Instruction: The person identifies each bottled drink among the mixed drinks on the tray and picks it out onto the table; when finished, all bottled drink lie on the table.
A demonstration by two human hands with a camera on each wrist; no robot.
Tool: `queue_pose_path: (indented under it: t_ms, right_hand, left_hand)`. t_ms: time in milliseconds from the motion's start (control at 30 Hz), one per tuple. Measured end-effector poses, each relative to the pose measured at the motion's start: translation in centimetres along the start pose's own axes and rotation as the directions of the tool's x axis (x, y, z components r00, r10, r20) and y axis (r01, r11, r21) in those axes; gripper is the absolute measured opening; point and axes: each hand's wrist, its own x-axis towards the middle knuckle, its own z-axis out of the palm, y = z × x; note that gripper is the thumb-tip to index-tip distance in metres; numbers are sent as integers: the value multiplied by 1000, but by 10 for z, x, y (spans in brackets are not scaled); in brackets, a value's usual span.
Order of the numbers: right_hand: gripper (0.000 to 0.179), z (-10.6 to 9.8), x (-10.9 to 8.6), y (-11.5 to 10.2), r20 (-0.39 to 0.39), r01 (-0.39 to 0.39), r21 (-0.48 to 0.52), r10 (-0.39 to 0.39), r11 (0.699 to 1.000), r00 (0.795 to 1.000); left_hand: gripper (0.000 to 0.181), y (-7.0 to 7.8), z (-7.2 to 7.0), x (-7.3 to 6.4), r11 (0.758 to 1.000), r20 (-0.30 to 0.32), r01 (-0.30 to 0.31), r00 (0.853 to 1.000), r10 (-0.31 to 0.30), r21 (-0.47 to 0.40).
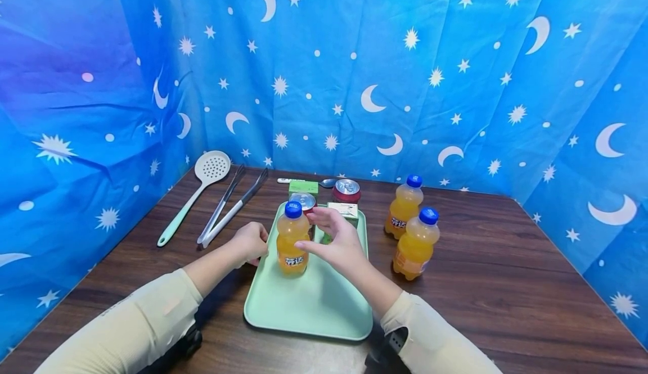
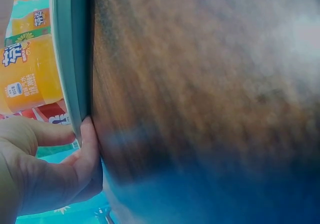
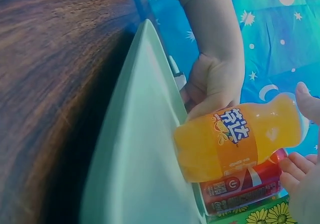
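Observation:
A bottle of orange soda (image 1: 292,244) with a blue cap stands upright on the light green tray (image 1: 324,315). My left hand (image 1: 250,243) pinches the tray's left rim between thumb and fingers, clearest in the left wrist view. Beside the bottle's upper part is my right hand (image 1: 340,242), thumb and fingers spread with a gap between them. In the right wrist view its thumb comes close to the cap; whether it touches cannot be told. A red soda can (image 3: 240,186) stands right behind the bottle, and a green drink carton (image 1: 344,211) is partly hidden by the right hand.
Two more orange soda bottles (image 1: 404,208) stand right of the tray. Another red can (image 1: 346,190), a green carton (image 1: 304,187) and a spoon (image 1: 328,183) are at the back. Tongs (image 1: 233,208) and a slotted skimmer (image 1: 211,167) lie on the left. Starry blue cloth (image 1: 324,70) surrounds the table.

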Motion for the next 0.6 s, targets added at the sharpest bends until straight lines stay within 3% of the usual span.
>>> queue_pose_path:
  t_ms: [600]
  right_hand:
    - [66, 15, 8, 1, -15, 7, -7, -7, 1000, 1000]
  left_hand:
    - [21, -1, 1, -1, 1000, -11, -15, 1000, 15, -9]
